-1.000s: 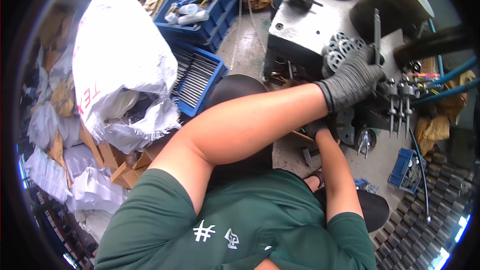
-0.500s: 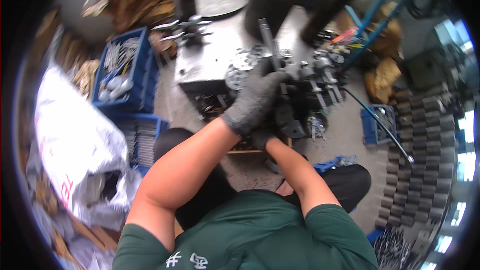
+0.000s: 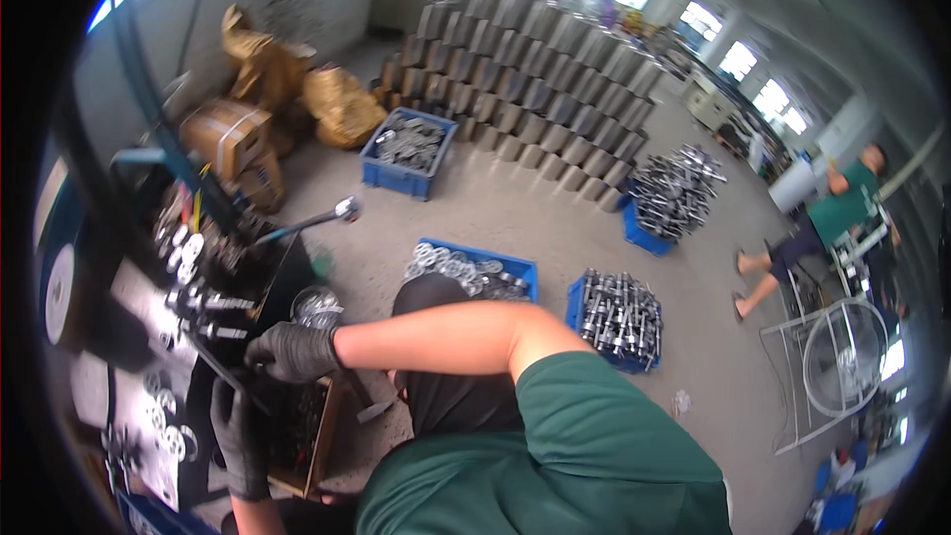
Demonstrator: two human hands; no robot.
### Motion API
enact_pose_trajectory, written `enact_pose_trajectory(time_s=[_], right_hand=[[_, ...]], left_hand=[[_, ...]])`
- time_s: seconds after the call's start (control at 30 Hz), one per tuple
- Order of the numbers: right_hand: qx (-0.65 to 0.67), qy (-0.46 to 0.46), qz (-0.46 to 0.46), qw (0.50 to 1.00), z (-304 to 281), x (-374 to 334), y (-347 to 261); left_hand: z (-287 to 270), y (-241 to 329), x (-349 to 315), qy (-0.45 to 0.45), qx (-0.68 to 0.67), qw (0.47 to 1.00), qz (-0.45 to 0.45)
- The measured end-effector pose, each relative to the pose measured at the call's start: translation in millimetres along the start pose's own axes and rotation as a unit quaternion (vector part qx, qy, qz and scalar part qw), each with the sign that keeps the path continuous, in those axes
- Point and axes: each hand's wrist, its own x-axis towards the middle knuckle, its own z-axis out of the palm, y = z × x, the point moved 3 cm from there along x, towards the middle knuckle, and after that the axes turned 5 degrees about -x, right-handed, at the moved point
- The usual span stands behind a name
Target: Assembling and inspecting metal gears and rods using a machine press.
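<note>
Both my hands wear dark grey knit gloves, at the lower left by the workbench. My left hand (image 3: pixel 238 436) is closed around a dark bar (image 3: pixel 211 357) that slants across its fingertips. My right hand (image 3: pixel 299 353) lies just above it, its fingers curled; what they hold is hidden. Below them stands an open wooden box (image 3: pixel 324 436) with dark contents. What looks like a hammer (image 3: pixel 371 410) sticks out beside the box. Shiny metal discs (image 3: pixel 174 443) lie on the bench, and a round container of silvery parts (image 3: pixel 317 307) stands near my right hand.
Blue crates of metal parts stand on the floor: discs (image 3: pixel 456 267), shafts (image 3: pixel 619 317), more shafts (image 3: pixel 676 193) and small parts (image 3: pixel 408 144). Grey cylinders (image 3: pixel 535 89) are stacked behind. A rod with a shiny end (image 3: pixel 345 209) juts from the bench. A person (image 3: pixel 842 200) sits near a fan (image 3: pixel 845 357).
The view has swung right, bringing the crates, the cylinder stack and another person into sight. My hands now appear at the lower left, still close together; the bar has tilted.
</note>
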Motion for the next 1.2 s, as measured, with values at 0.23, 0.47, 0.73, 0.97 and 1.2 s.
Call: enact_pose_trajectory(time_s=[0.23, 0.47, 0.73, 0.97, 1.2], right_hand=[[0.465, 0.218, 0.196, 0.835, -27.3, -17.6, 14.0], [0.416, 0.261, 0.206, 0.846, -28.9, -11.9, 22.8], [0.320, 0.206, 0.159, 0.911, -25.5, -15.0, 12.7], [0.400, 0.165, 0.189, 0.881, -45.8, -26.9, 4.1], [0.524, 0.132, 0.219, 0.812, -26.4, -22.2, -1.5]], left_hand=[[54.5, -14.8, -17.6, -0.158, -0.107, 0.956, -0.222], [78.8, -15.6, -9.3, -0.150, -0.135, 0.934, -0.296], [69.0, -26.3, 2.3, -0.183, 0.018, 0.971, -0.154], [80.9, -17.7, 1.4, -0.108, -0.111, 0.955, -0.253], [60.7, -25.3, -4.1, -0.082, -0.093, 0.956, -0.264]])
